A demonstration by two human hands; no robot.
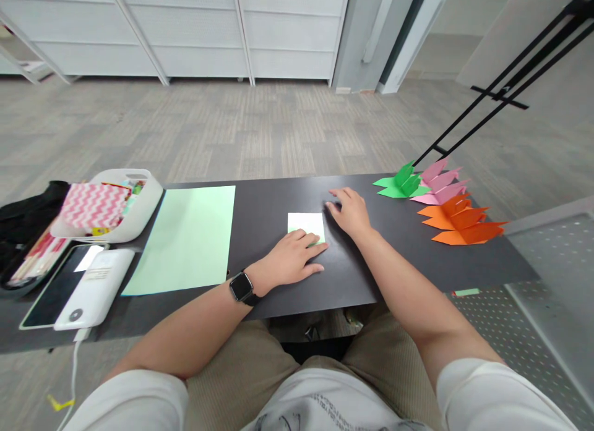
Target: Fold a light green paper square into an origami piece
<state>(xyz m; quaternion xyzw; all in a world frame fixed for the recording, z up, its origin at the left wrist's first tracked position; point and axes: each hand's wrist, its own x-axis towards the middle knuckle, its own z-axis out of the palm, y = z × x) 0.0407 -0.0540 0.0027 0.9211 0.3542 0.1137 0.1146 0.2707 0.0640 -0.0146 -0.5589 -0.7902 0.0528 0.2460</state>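
A small white square of paper (305,222) lies on the dark table in front of me, with a pale green strip showing along its lower right. My left hand (292,256) rests flat over the paper's near edge, fingers stretched out and covering part of it. A dark watch sits on that wrist. Just right of the paper, my right hand (350,209) touches the table with its fingers apart and nothing in them. Its thumb is close to the paper's right edge.
Left of my hands lies a large light green sheet (185,239). Beyond it are a white basket (151,202), a white power bank (95,289) with a cable, and a phone (55,289). Folded green (401,182), pink (440,183) and orange (464,221) paper shapes stand at right.
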